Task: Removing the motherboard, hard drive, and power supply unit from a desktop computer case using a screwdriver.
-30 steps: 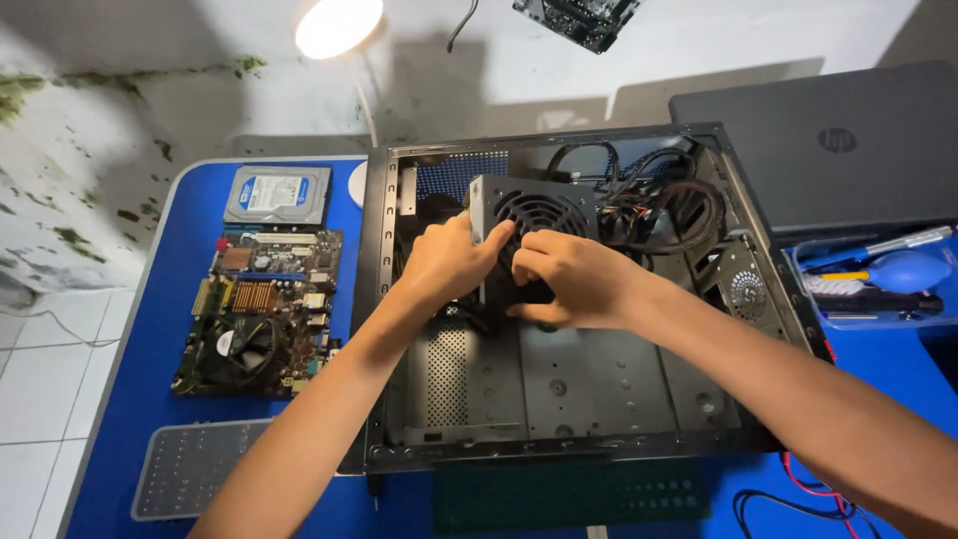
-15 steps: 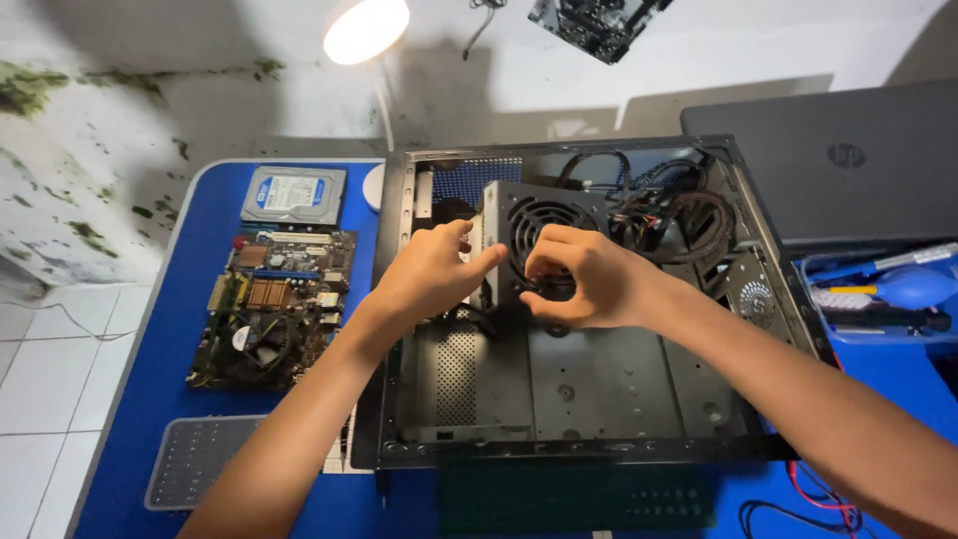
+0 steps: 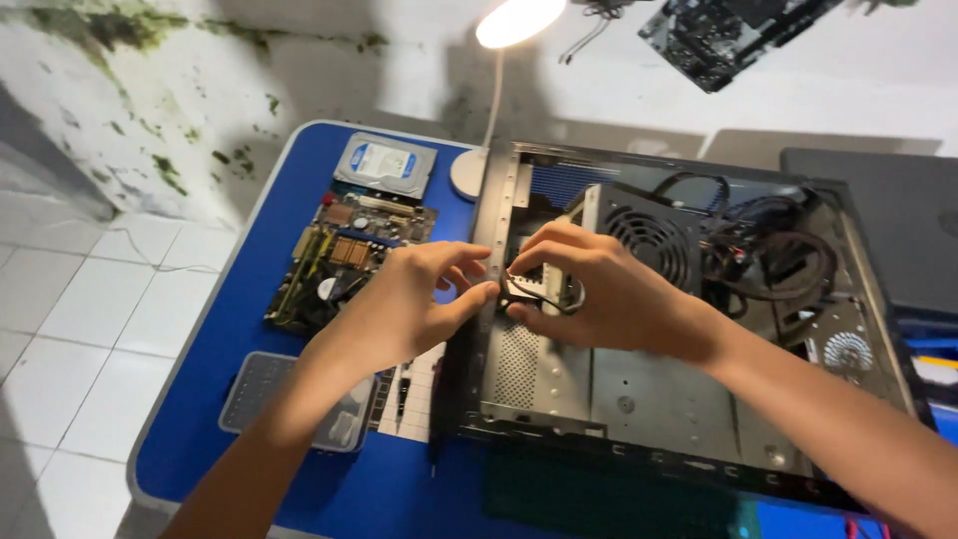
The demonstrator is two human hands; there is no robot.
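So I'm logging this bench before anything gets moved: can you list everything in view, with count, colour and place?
computer case: one, grey metal, open, lying on the table's right half
power supply: one, grey with round black fan grille, inside the case at the back
cables: a black tangle, inside the case right of the power supply
motherboard: one, dark with many-coloured parts, on the table left of the case
hard drive: one, silver, behind the motherboard
plastic box: one, clear, near table's front left
desk lamp: one, white, lit, behind the case
table: one, blue
left hand: at the case's left wall
right hand: pinching a small black part inside the case
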